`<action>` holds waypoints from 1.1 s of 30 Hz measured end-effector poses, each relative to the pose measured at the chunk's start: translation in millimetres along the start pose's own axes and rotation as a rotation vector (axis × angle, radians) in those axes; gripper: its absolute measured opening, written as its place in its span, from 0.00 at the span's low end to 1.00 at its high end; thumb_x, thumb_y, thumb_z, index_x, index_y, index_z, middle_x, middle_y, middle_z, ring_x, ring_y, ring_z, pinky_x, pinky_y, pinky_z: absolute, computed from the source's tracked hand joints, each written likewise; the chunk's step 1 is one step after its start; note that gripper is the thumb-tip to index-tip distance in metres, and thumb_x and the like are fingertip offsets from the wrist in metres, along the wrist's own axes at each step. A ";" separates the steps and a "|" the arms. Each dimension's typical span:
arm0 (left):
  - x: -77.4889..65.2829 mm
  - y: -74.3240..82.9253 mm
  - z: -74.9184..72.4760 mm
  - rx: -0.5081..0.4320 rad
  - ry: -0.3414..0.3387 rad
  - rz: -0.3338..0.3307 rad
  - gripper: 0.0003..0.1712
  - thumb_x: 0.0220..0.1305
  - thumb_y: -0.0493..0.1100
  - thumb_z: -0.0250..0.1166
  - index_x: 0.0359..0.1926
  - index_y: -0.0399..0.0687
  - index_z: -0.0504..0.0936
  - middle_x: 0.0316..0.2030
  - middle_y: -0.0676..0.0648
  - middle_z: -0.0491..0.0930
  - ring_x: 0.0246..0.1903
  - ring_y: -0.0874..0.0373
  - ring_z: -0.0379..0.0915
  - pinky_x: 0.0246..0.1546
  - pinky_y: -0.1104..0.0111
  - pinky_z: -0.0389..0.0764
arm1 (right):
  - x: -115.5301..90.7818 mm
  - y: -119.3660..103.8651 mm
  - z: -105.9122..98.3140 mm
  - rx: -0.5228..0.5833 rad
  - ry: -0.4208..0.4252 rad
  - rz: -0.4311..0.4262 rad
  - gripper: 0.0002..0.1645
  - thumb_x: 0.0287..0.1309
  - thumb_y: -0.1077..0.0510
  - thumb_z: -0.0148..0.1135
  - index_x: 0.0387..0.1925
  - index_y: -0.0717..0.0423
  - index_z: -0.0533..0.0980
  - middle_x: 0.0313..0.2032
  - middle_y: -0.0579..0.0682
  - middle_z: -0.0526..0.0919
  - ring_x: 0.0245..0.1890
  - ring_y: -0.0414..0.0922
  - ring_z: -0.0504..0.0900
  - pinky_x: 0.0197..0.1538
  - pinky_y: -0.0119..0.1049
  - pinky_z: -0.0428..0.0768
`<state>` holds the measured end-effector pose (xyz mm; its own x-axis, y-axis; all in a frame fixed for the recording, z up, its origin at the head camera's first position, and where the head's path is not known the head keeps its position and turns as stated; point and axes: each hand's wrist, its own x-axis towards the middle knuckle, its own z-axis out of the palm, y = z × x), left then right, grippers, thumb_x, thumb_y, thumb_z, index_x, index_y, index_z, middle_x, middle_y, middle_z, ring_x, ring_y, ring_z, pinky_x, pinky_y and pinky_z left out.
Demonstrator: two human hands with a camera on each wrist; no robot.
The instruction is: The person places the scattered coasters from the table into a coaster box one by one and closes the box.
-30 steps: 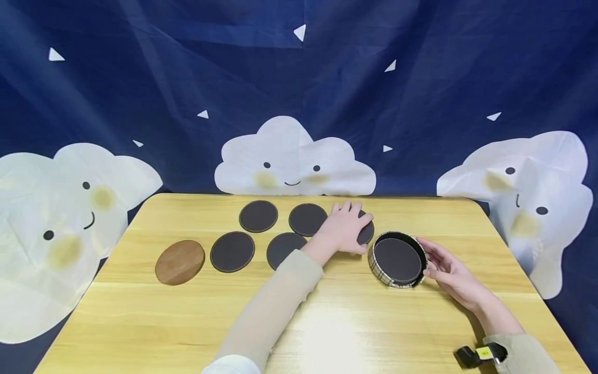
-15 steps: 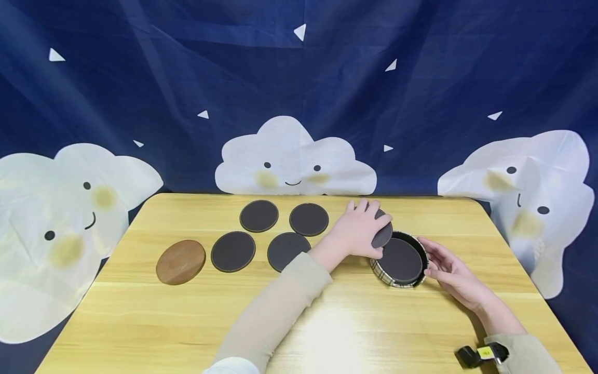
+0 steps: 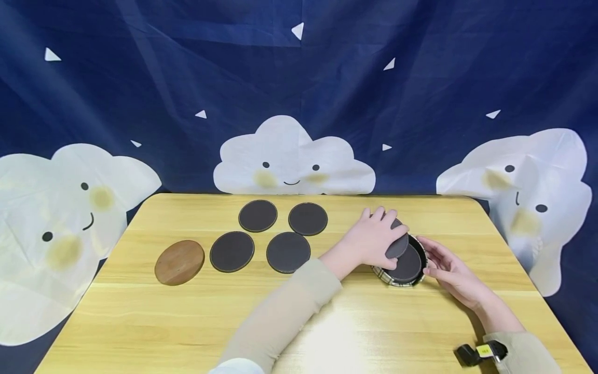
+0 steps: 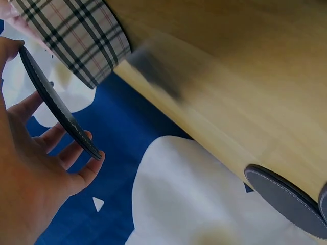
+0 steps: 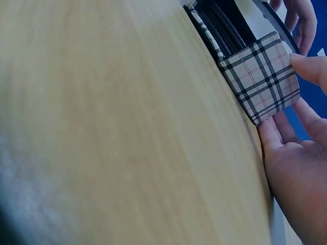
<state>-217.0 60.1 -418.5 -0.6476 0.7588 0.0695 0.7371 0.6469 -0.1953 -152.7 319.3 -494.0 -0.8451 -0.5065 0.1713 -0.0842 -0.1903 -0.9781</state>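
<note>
My left hand (image 3: 374, 240) grips a round black coaster (image 3: 398, 243) by its edges, tilted above the left part of a round plaid coaster holder (image 3: 391, 279). From the left wrist view, the thumb is at one edge of this coaster (image 4: 59, 104) and the fingertips are at the other. Dark coasters (image 5: 219, 23) are stacked inside the holder, whose wall has a gap seen in the right wrist view. My right hand (image 3: 455, 275) holds the holder's right side, thumb and fingers against the plaid wall (image 5: 265, 76). The left hand hides part of the holder's rim.
Several black coasters, one of them at the back left (image 3: 258, 215), lie flat on the wooden table (image 3: 187, 322). A brown wooden disc (image 3: 179, 262) is left of them. Behind the table's far edge hangs a dark blue curtain (image 3: 299, 78) with cloud faces.
My left hand has lifted a coaster from the table's back row and carried it rightward over the holder. The right hand has stayed at the holder's side.
</note>
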 end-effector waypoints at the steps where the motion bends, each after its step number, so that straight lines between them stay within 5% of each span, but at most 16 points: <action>1: 0.7 1.7 0.0 0.001 -0.006 0.004 0.47 0.57 0.78 0.64 0.74 0.73 0.68 0.73 0.49 0.65 0.68 0.52 0.64 0.64 0.55 0.69 | 0.2 0.0 -0.1 -0.001 0.000 0.000 0.42 0.69 0.81 0.44 0.80 0.54 0.59 0.71 0.38 0.74 0.69 0.29 0.75 0.69 0.21 0.72; 16: 5.5 27.4 -1.2 0.040 -0.038 0.057 0.48 0.58 0.80 0.60 0.77 0.76 0.64 0.70 0.53 0.66 0.66 0.56 0.65 0.61 0.60 0.68 | 0.4 0.8 -2.4 -0.028 -0.005 -0.006 0.43 0.70 0.81 0.43 0.78 0.46 0.63 0.71 0.35 0.73 0.68 0.28 0.74 0.69 0.20 0.71; 33: 8.1 43.3 5.5 0.057 -0.061 0.086 0.44 0.60 0.81 0.58 0.75 0.78 0.66 0.71 0.55 0.66 0.66 0.58 0.64 0.62 0.61 0.68 | -1.0 1.9 -2.8 -0.019 -0.019 -0.001 0.44 0.71 0.81 0.43 0.82 0.52 0.57 0.71 0.34 0.73 0.68 0.28 0.75 0.68 0.21 0.73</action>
<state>-191.3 93.8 -431.7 -0.5943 0.8042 -0.0091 0.7793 0.5731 -0.2532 -153.5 321.8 -496.3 -0.8350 -0.5221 0.1739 -0.0948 -0.1749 -0.9800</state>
